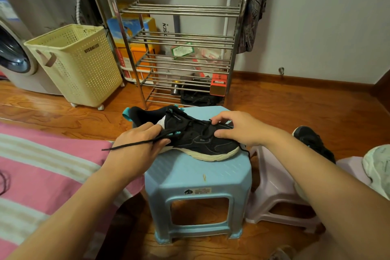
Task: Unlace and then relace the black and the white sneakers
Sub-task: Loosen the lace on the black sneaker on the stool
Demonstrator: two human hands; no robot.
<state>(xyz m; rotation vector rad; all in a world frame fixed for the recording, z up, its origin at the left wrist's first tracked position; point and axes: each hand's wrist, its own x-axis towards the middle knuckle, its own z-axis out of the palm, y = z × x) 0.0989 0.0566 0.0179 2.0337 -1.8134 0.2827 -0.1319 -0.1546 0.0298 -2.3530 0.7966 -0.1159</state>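
With the black sneaker (190, 135) lying on the blue stool (198, 175), left hand (137, 143) fingers grasping its loose black lace (130, 144), right hand (238, 129) fingers pinching the crossings beneath them, pull each crossing slack first.

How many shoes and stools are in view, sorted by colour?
Black shoes: 2, one on the blue stool at, one at
White shoes: 1
Blue stools: 1
Lilac stools: 1
Total: 5
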